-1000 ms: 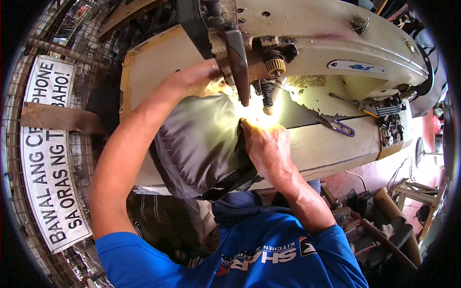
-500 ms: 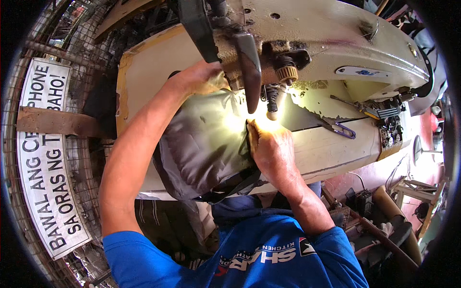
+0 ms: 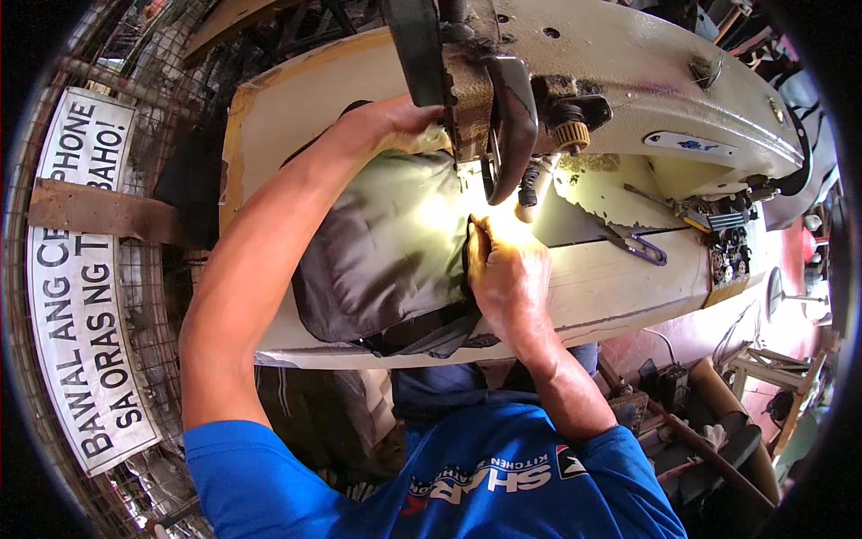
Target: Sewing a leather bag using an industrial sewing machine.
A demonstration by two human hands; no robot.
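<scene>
Since the earlier frame the right hand (image 3: 507, 269) has drawn back slightly toward the table's near edge, fingers bunched and pinching the edge of the one grey fabric piece (image 3: 382, 260) just before the needle. The left hand (image 3: 391, 121) lies flat and spread on the fabric's far side, behind the sewing machine (image 3: 646, 81) head. The fabric rests on the cream table (image 3: 620, 283). One pair of snips (image 3: 639, 244) lies to the right, apart from both hands.

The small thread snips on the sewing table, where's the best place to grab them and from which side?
Probably pinch the thread snips across the looped handle end, coming from above at the table's front edge. They lie flat and apart from other things, right of the right hand; the blades point toward the sewing machine.
</scene>
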